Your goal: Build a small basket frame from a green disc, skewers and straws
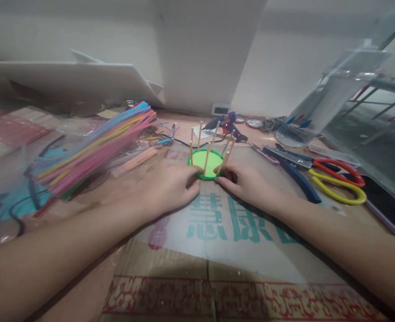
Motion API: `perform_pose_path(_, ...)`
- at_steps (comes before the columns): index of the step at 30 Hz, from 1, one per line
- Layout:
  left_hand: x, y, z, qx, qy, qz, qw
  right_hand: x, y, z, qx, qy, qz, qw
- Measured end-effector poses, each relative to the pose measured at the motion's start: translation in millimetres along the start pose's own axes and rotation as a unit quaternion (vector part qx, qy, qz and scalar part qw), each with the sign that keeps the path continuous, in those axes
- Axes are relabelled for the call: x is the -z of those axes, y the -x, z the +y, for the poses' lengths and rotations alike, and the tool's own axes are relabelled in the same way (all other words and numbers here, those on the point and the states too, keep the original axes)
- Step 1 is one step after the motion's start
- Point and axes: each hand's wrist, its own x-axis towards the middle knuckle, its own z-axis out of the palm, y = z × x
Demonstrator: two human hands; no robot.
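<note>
A bright green round base point(210, 158) with a darker green rim sits flat in the middle of the work surface. Several thin wooden sticks point(200, 136) stand around its edge, some upright and some leaning outward. My left hand point(175, 185) pinches the base's near left edge, thumb low and fingers bent over the rim. On the near right edge my right hand point(246, 179) grips the rim too, its fingertips close by a leaning stick. The fingertips of both hands are partly hidden.
Colourful pipe cleaners point(99, 150) lie at left beside glue sticks point(135, 162). Behind the base rests a glue gun point(226, 123) with a lit red light. Pliers point(296, 176), red-and-yellow-handled scissors point(338, 185) and a clear bottle point(331, 98) are at right. Printed plastic sheeting point(251, 259) covers the table.
</note>
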Motion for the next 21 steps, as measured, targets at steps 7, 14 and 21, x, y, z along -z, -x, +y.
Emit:
perform_pose_path(7,2.3,3,-4,0.0,-0.006,-0.009,1.0,33,15,-9,0.084,0.059,0.188,0.977)
perform_pose_path(14,6.3,2,-8,-0.003,0.018,-0.02,1.0,64,-8,-58,0.193,0.167,0.142,0.956)
perform_pose_path(21,9.5,5,-11,-0.005,0.015,-0.022,1.0,64,-12,-59,0.179,0.154,0.132,0.963)
